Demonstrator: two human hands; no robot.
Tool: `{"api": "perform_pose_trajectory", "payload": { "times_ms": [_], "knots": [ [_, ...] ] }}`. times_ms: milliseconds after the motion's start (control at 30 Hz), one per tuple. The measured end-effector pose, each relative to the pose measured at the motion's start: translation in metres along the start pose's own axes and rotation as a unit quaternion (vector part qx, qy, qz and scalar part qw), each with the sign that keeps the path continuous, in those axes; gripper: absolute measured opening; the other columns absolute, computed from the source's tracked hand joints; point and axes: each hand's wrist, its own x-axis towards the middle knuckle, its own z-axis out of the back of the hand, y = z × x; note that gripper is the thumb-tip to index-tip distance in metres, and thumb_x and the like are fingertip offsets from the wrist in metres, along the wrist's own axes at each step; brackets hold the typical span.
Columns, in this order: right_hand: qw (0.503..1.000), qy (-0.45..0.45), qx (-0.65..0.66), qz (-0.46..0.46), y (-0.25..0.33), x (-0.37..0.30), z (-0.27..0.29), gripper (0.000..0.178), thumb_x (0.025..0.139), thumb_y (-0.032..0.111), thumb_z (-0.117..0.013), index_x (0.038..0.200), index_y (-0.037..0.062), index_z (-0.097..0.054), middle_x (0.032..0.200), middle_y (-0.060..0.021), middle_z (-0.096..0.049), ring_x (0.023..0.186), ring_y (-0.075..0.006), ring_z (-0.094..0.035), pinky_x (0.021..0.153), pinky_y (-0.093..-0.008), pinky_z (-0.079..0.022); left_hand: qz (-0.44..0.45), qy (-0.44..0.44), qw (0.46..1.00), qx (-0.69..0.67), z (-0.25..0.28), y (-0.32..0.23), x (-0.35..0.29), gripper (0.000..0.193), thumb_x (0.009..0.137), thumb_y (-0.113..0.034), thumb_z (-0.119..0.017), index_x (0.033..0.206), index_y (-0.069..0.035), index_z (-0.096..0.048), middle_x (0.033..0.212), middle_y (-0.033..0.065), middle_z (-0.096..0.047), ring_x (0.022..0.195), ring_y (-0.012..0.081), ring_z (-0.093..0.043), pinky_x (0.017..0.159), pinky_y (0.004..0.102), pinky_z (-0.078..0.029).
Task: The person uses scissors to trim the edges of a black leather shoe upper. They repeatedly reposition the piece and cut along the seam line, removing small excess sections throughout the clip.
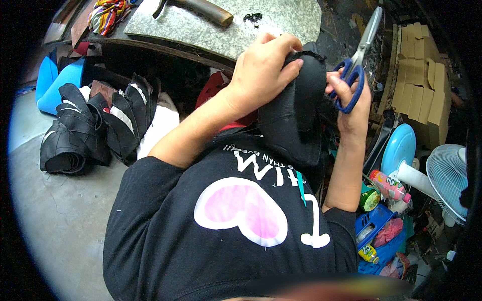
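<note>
My left hand [268, 70] is closed on the upper edge of a black leather-like piece [288, 118], thumb on its near face. The piece is folded and hangs down in front of my chest, its lower part against my shirt. In my right hand [351, 103] is a pair of scissors [355, 70] with dark blue handles, blades pointing up and away from the piece. My right thumb and fingers come close to the piece's right edge; whether they touch it I cannot tell. Black fuzzy trim shows along the top edge.
A speckled stone slab [183, 37] lies ahead, with a wooden-handled tool [206, 11] and black scraps [252, 17]. Rolled black pieces [75, 130] are at the left by a blue sheet [63, 85]. At right are cardboard boxes [419, 80], a fan [447, 175] and a pink bottle [389, 185].
</note>
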Motion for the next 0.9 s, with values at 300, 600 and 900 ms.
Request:
{"api": "perform_pose_trajectory", "payload": {
  "times_ms": [300, 600, 900],
  "knots": [
    [0.996, 0.058, 0.072, 0.003, 0.010, -0.034, -0.030, 0.032, 0.078, 0.004, -0.070, 0.102, 0.0004, -0.048, 0.089, -0.0132, -0.065, 0.073, -0.0142, -0.061, 0.068, -0.0258, -0.051, 0.019, 0.098, 0.992, 0.074, 0.031, -0.023, -0.005, 0.024, 0.081, -0.027, -0.070, 0.079, -0.004, -0.062, 0.073, 0.0113, -0.055, 0.066, 0.0291, -0.060, 0.059, 0.0355, -0.048],
    [0.997, 0.059, 0.044, 0.026, 0.008, -0.028, -0.039, 0.027, 0.080, 0.003, -0.068, 0.099, 0.0018, -0.049, 0.088, -0.0135, -0.067, 0.075, -0.0146, -0.063, 0.070, -0.0254, -0.052, 0.031, 0.125, 0.991, -0.024, 0.034, -0.011, -0.011, 0.015, 0.085, -0.015, -0.064, 0.085, 0.000, -0.060, 0.080, 0.0146, -0.055, 0.072, 0.0318, -0.059, 0.063, 0.0368, -0.047],
    [0.994, 0.086, 0.067, 0.004, 0.009, -0.033, -0.040, 0.029, 0.080, 0.002, -0.069, 0.102, 0.0023, -0.049, 0.089, -0.0117, -0.067, 0.074, -0.0142, -0.063, 0.070, -0.0246, -0.052, 0.050, 0.137, 0.989, 0.004, 0.040, -0.023, -0.014, 0.015, 0.080, -0.012, -0.064, 0.085, 0.002, -0.059, 0.079, 0.0147, -0.054, 0.069, 0.0315, -0.058, 0.061, 0.0362, -0.047]
  ]
}}
